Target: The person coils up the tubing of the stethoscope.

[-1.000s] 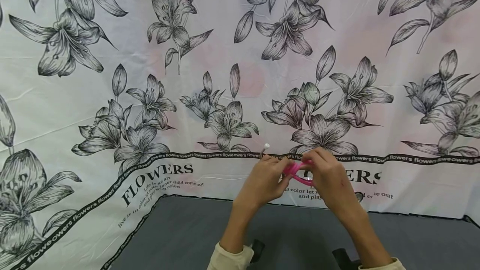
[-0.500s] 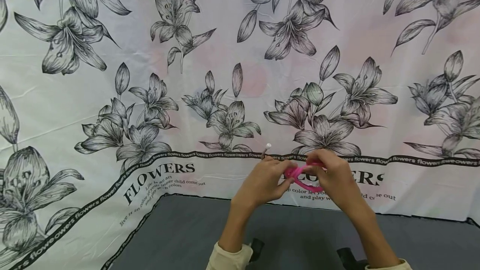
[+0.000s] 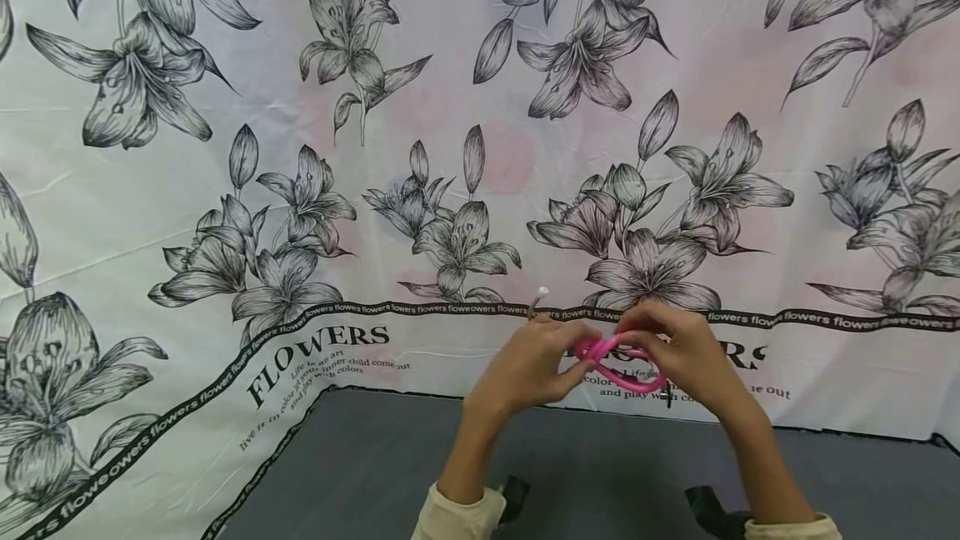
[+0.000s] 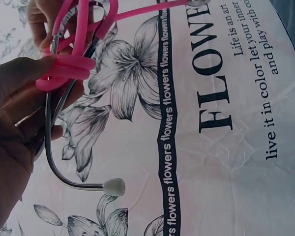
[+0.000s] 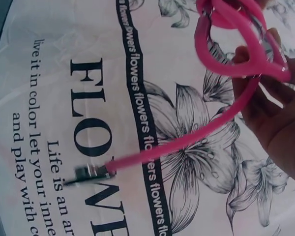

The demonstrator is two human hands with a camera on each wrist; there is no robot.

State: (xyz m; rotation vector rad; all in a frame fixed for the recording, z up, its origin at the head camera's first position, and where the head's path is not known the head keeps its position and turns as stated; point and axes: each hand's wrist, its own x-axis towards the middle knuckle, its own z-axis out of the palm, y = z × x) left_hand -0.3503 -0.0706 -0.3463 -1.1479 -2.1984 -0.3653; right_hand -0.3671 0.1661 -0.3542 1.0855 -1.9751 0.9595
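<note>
A pink stethoscope (image 3: pixel 630 385) is held up between both hands, its tubing bent into loops. My left hand (image 3: pixel 521 367) pinches the bundle where tubing (image 4: pixel 71 70) wraps around the metal ear tubes. One ear tube curves out past this hand and ends in a white ear tip (image 4: pixel 114 187). My right hand (image 3: pixel 682 357) grips the other end of the loop, near the fork in the tubing (image 5: pixel 253 69). From there a length of tube hangs free, with the blurred metal chest piece (image 5: pixel 91 173) at its end. The palms partly hide the ear tubes.
A white cloth (image 3: pixel 442 357) printed with black lilies and lettering stands behind the hands and extends to the left. In front of it lies a dark grey surface (image 3: pixel 375 457), under the forearms. Black straps (image 3: pixel 513 498) sit by the sleeve cuffs.
My right hand has moved to the right, and more of the pink loop now shows between the hands. The chest piece hangs left of the right wrist now. My left hand stays nearly in place.
</note>
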